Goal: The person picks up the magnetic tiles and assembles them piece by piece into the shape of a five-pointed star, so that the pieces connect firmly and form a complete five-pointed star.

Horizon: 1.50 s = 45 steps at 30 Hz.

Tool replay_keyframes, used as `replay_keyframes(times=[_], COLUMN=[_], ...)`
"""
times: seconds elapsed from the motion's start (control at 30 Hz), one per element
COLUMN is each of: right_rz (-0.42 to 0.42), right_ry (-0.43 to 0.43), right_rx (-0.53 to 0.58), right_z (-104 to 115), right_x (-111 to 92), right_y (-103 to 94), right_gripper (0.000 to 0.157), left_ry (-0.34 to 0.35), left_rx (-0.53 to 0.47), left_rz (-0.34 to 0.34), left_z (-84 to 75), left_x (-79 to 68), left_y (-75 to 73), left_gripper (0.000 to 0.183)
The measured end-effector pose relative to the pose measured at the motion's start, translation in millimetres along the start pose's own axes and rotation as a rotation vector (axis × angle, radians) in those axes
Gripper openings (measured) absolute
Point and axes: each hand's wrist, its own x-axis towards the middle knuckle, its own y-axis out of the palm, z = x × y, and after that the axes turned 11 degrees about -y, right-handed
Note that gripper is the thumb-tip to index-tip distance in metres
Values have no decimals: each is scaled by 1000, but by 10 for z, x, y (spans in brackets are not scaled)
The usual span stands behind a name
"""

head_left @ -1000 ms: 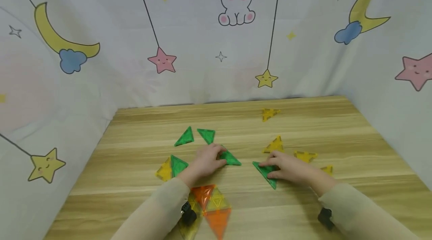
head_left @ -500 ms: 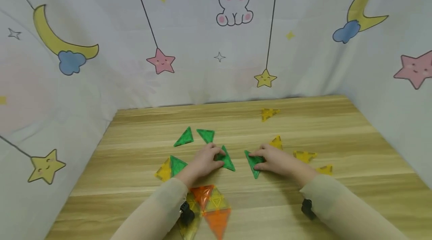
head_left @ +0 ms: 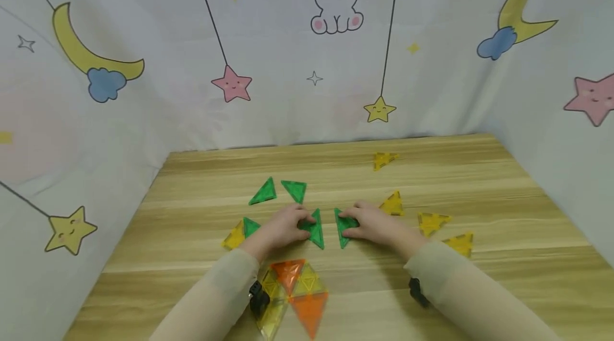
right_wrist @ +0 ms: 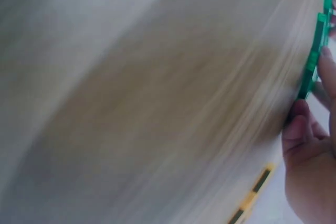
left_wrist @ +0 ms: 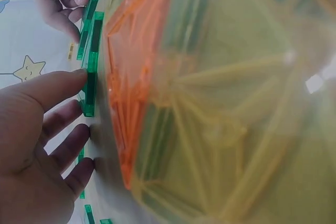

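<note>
Left hand (head_left: 284, 226) pinches green triangular tile (head_left: 315, 231); right hand (head_left: 373, 224) pinches matching tile (head_left: 344, 224), apart, at the first's 3 o'clock.

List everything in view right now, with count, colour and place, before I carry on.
Facing triangles: 2, green, mid-picture, a gap between them
Far triangles: 2, green, left of centre
Half-hidden triangle: 1, green, left
Yellow triangles: 5, yellow, four right, one left
Orange triangles: 2, orange, near cluster
Pale pieces: at least 3, pale yellow, same cluster, partly hidden
Table: 1, wood-grain brown, under the pieces
Backdrop: 1, white, printed, behind and at both sides
Wrist devices: 2, black, at the cuffs
Sleeves: 2, pale, bottom
Left hand: 1, bare, holding the left facing triangle
Right hand: 1, bare, holding the right facing triangle
</note>
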Motion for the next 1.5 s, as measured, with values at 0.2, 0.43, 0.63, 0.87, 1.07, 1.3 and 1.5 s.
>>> replay_keyframes(times=[0.2,0.43,0.63,0.87,1.07,1.3,1.5], right_rz=[-14,-24,-20,-32,-19,53,-7], right_ry=[-8,-37,-50,-17,-12,12,-41], right_rx=[12,0,-7,9,62,80,65], right_z=[59,90,153,156,119,141,200], right_x=[100,163,232,245,263,306,511], right_y=[32,73,104,143,119,-13,-29], right_gripper=[48,48,48,46,45,39,40], left_ry=[-4,-7,-23,-7,22,-46,-252], left_rx=[-15,-25,-53,-45,-42,-224,-159], left_rz=[8,1,-11,-29,-35,-8,-274], left_z=[10,34,16,39,58,92,354], left_x=[8,21,11,-3,5,17,-2], left_y=[-17,4,12,39,37,-87,-262], left_gripper=[26,28,29,28,26,38,41])
